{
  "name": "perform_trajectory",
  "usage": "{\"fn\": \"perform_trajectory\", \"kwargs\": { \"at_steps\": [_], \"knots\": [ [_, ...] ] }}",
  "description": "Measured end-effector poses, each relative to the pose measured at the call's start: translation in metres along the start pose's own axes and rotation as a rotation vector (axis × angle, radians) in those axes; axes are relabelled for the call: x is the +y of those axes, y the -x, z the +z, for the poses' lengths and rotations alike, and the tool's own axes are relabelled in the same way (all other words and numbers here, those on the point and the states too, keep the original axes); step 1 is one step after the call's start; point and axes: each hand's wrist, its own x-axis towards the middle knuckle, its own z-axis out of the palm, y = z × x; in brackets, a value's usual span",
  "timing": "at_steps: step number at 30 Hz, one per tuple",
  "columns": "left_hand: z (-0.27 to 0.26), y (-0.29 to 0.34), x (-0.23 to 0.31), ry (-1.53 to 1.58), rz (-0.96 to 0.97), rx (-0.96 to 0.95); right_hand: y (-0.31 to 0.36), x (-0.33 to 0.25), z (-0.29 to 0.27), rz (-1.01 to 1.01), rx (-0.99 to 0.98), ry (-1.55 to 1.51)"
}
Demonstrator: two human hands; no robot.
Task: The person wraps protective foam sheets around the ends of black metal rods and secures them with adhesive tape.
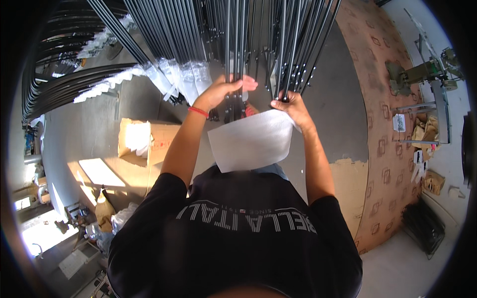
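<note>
Long black metal rods (236, 49) stand in bundles ahead of me, their lower ends toward my hands. My left hand (226, 90), with a red bracelet at the wrist, lies against a few of these rods with its fingers stretched out. At the right bundle (294, 54), my right hand (292, 107) is closed on the upper corner of a white foam sheet (253, 141). The sheet hangs in front of my body. Whether the right fingers also grip a rod is hidden. A reddish patch shows behind the rods between my hands; I cannot make it out.
More rods with ends wrapped in clear plastic (184, 79) stand left of my hands. Curved black tubes (74, 89) fill the far left. An open cardboard box (149, 141) sits by my left forearm. Patterned brown sheeting (380, 149) covers the floor at right, beside a metal stand (439, 111).
</note>
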Motion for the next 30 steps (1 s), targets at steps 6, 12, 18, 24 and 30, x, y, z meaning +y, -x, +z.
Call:
{"fn": "perform_trajectory", "kwargs": {
  "at_steps": [6,12,18,24,30],
  "knots": [
    [0.022,-0.017,0.0,0.014,-0.066,-0.081,-0.015,0.002,0.021,-0.017,-0.155,0.249],
    [0.026,-0.033,-0.018,0.195,-0.054,-0.185,-0.014,-0.008,0.026,-0.106,-0.076,0.341],
    [0.023,-0.041,-0.019,0.373,-0.074,-0.373,0.012,0.005,0.031,-0.128,0.082,0.499],
    [0.035,-0.046,-0.017,0.432,-0.093,-0.455,0.076,0.046,0.02,-0.165,0.064,0.305],
    [0.039,-0.046,-0.021,0.487,-0.087,-0.462,0.074,0.061,0.02,-0.089,0.112,0.242]
  ]
}}
